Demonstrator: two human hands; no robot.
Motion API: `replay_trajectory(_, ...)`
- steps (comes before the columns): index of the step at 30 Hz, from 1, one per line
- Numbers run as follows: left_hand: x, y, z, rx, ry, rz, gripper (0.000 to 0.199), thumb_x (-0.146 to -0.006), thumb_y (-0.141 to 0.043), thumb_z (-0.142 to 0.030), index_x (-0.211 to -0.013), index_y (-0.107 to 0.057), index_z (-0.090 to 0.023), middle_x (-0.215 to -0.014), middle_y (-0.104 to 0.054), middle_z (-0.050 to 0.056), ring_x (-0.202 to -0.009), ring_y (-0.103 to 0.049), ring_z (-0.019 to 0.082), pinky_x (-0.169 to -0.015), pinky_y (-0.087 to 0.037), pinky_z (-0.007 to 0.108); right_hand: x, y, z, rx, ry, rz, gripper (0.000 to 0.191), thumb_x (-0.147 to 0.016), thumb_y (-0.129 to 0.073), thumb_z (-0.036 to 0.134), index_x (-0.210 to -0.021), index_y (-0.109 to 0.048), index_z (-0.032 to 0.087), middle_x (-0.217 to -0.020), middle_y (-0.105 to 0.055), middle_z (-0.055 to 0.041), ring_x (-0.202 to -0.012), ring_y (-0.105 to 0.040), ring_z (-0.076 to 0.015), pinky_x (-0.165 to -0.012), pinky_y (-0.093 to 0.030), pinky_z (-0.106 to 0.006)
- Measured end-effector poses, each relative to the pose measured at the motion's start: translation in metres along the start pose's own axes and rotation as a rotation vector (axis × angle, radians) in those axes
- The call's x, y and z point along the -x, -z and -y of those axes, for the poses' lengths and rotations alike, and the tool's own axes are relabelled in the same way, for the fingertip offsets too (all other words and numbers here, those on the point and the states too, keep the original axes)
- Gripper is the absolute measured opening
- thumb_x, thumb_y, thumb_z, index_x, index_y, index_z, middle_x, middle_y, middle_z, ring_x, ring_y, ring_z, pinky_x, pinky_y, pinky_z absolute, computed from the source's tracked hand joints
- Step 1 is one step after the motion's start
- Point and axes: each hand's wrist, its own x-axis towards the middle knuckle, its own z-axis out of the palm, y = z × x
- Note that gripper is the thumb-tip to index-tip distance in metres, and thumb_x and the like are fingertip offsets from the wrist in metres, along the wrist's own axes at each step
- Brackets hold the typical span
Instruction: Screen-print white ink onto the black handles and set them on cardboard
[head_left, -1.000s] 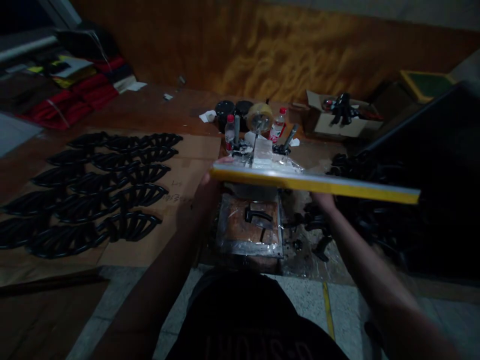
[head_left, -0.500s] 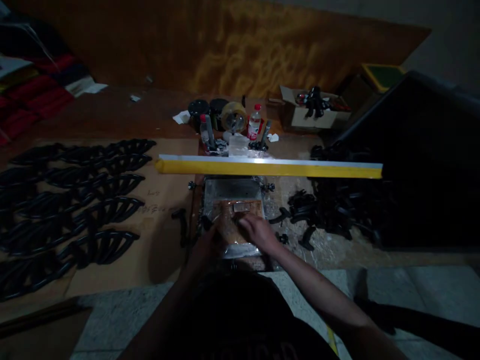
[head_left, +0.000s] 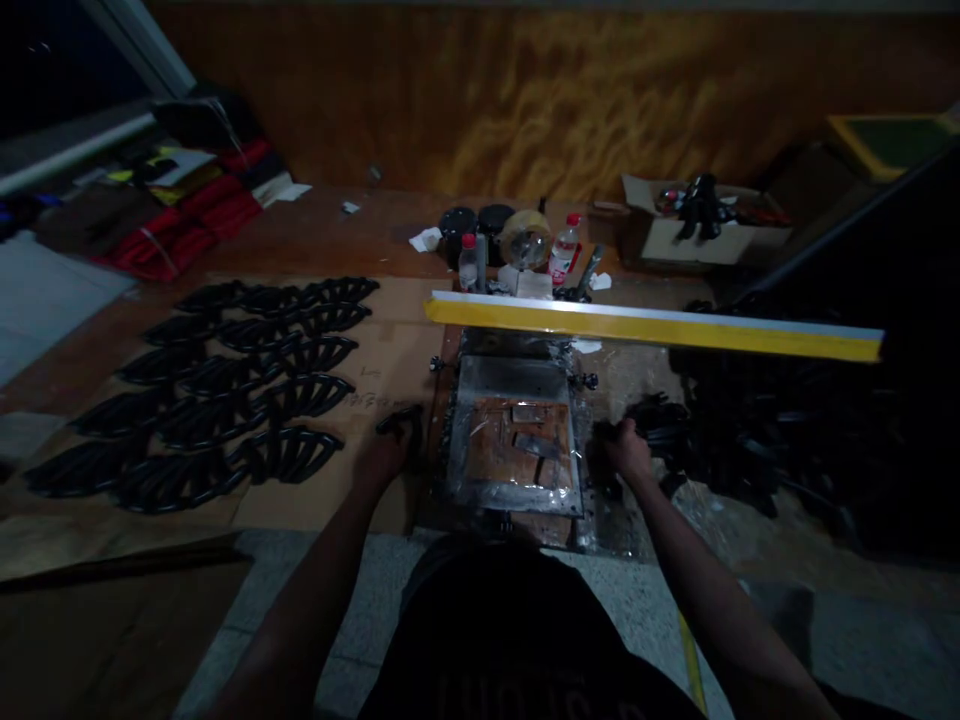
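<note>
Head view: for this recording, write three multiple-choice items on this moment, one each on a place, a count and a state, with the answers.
1. Where is the pile of loose black parts relative to the metal-framed plate?
A. To its right
B. To its left
C. On top of it

2. How many plastic bottles with red caps stand beyond the plate?
A. One
B. Two
C. Four

3. What is the left hand doing?
A. Holding the yellow-edged bar
B. Resting flat on the plate
C. Closed on a black curved part

Answers:
1. A: the pile lies right of the plate.
2. B: one stands each side of the tape roll.
3. C: the part shows at the fingers, left of the plate.
</note>
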Motion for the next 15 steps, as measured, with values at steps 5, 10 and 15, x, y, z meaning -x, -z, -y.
replay_trajectory(5,-0.001,0.036,-0.036,0.098,-0.151,-0.012,0.043,-0.094,-0.040,-0.046,-0.093,-0.068,-0.014,-0.099,-0.072,0.018,-0.103,-0.067,0.031,-0.087,-0.047,0.039,0.014,0.013,0.027,-0.202,0.504,-0.240,0.039,-0.091,-0.046,0.020,-0.127,-0.061,0.017,-0.118,-0.069,-0.0136,-0.105,-0.065,-0.0246,-0.090,-0.049,-0.036)
replay_trajectory(10,0.021,0.085,-0.129,0.700,-0.516,-0.116,0.062,-0.097,-0.019,-0.063,-0.115,-0.059,-0.020,-0.068,-0.065,0.002,-0.058,-0.062,0.015,-0.057,-0.047,0.024,0.035,0.014,0.095,-0.073,1.073,-0.083,0.039,-0.087,-0.055,0.013,-0.122,-0.070,0.022,-0.116,-0.069,-0.0112,-0.112,-0.060,-0.0242,-0.097,-0.047,-0.037)
replay_trajectory(15,0.056,0.108,-0.170,1.069,-0.664,-0.116,0.063,-0.091,-0.032,-0.072,-0.093,-0.064,-0.017,-0.054,-0.054,0.000,-0.046,-0.051,0.013,-0.046,-0.040,0.024,0.042,0.007,0.107,0.028,1.022,-0.027,0.043,-0.082,-0.063,0.013,-0.123,-0.070,0.024,-0.121,-0.066,-0.0125,-0.117,-0.056,-0.0286,-0.098,-0.045,-0.040)
